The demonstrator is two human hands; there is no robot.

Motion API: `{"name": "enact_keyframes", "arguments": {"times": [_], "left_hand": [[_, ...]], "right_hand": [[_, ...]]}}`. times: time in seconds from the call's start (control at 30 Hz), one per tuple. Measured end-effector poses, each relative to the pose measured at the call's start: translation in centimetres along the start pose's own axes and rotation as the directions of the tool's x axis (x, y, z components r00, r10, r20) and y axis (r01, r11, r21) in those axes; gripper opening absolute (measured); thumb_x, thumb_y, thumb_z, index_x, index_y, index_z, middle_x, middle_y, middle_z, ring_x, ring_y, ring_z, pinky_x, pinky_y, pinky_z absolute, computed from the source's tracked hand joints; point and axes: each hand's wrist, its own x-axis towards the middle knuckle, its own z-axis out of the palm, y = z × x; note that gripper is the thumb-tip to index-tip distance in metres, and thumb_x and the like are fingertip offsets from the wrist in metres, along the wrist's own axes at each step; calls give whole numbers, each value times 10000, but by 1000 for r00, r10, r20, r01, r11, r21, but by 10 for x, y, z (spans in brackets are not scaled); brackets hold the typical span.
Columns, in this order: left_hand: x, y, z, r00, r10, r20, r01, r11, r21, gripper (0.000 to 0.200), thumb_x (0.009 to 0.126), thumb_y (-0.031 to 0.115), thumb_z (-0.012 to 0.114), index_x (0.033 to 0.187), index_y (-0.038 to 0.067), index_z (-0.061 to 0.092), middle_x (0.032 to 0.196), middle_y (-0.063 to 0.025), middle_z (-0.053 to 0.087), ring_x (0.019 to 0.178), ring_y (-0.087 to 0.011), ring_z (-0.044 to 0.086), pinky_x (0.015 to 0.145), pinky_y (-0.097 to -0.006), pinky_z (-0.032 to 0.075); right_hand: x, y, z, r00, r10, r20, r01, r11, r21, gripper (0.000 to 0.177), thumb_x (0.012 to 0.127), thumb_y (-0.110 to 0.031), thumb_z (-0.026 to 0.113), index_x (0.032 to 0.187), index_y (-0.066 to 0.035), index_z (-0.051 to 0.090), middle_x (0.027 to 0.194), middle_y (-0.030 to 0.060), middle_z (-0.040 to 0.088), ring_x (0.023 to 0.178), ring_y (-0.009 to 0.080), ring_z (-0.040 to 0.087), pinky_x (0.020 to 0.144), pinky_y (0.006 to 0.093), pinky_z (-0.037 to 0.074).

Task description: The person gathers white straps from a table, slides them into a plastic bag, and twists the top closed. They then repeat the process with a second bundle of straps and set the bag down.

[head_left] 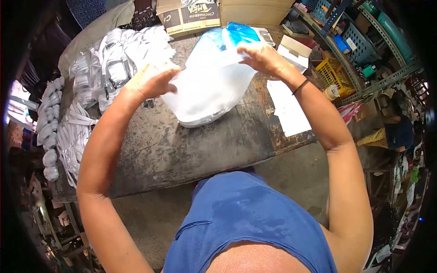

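A translucent white plastic bag (209, 91) with a bulky white load stands on the dark worktable, its rounded lower end towards me. Blue film (241, 34) shows at its far end. My left hand (157, 79) is at the bag's left upper edge, fingers curled against the plastic. At the right upper edge, my right hand (261, 57) pinches the film between thumb and fingers. The bag is stretched between both hands. What exactly lies inside is blurred by the plastic.
Clear-wrapped white bundles (116, 63) and loose white strips (75, 132) cover the table's left side. White paper sheets (289, 109) lie right, near an open small box (293, 50). A printed carton (189, 18) stands behind. Shelving with a yellow crate (334, 75) borders the right.
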Motion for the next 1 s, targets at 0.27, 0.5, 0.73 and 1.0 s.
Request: {"name": "enact_keyframes", "arguments": {"times": [0.27, 0.5, 0.73, 1.0], "left_hand": [[10, -13, 31, 965, -190, -182, 134, 950, -280, 211, 769, 16, 564, 966, 55, 628, 952, -148, 596, 916, -317, 577, 823, -361, 476], [-11, 0, 97, 553, -793, -257, -305, 95, -948, 703, 724, 330, 735, 1265, -27, 461, 944, -85, 612, 985, -201, 586, 949, -364, 421], [66, 35, 140, 853, -454, -257, 229, 769, -596, 350, 801, 127, 634, 1123, 4, 570, 1050, -117, 599, 940, -237, 555, 838, -359, 457], [84, -52, 136, 900, -159, -406, -142, 772, -619, 200, 843, 77, 570, 1031, 55, 637, 955, -114, 655, 884, -264, 611, 773, -388, 493]], "right_hand": [[67, -17, 15, 983, 28, 184, -12, 996, -88, 380, 805, -317, 653, 1123, -111, 621, 876, 134, 668, 829, 310, 653, 730, 397, 520], [107, -29, 9, 991, -38, 126, 39, 999, -5, 101, 783, -187, 606, 833, -110, 650, 824, 132, 660, 779, 337, 645, 646, 419, 514], [124, -36, 29, 977, -211, 30, 208, 976, 66, 56, 729, -135, 612, 773, -106, 633, 731, 118, 639, 687, 327, 640, 595, 409, 511], [50, -12, -74, 813, 124, -569, 336, 698, 632, 892, 670, -352, 815, 1378, -53, 362, 1365, 122, 450, 1253, 255, 443, 1032, 400, 372]]}}
